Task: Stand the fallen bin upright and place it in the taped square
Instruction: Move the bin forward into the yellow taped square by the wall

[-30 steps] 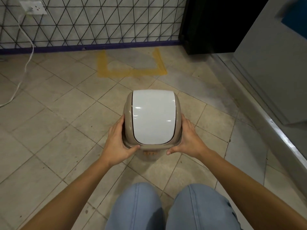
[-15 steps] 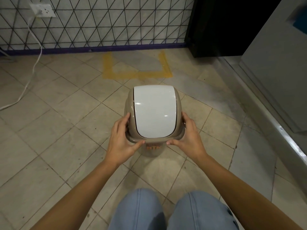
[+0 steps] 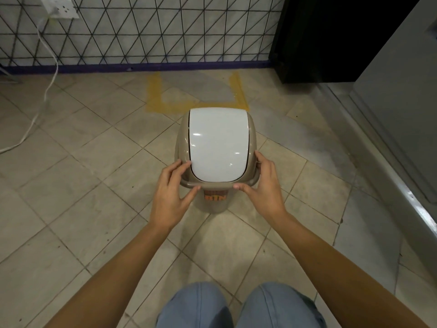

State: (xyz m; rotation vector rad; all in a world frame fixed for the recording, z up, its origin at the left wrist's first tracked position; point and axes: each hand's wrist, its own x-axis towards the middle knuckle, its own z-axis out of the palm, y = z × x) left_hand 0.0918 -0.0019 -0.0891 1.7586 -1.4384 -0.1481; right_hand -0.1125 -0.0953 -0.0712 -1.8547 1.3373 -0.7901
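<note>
The beige bin (image 3: 218, 204) with a white swing lid (image 3: 218, 145) stands upright in the middle of the view, seen from above, with an orange label on its near side. My left hand (image 3: 171, 195) grips the lid rim on the left, and my right hand (image 3: 266, 188) grips it on the right. The yellow taped square (image 3: 155, 100) lies on the floor tiles just beyond the bin, against the wall. The bin's far edge overlaps the square's near tape line in the view.
A tiled wall with a purple baseboard (image 3: 142, 66) closes the far side. A white cable (image 3: 50, 74) hangs from a socket (image 3: 59, 8) at the upper left. A dark cabinet (image 3: 331, 39) and a grey raised ledge (image 3: 402, 176) run along the right. My knees (image 3: 238, 306) are at the bottom.
Both hands have carried the bin forward, toward the taped square. The square and the wall now look nearer in the view.
</note>
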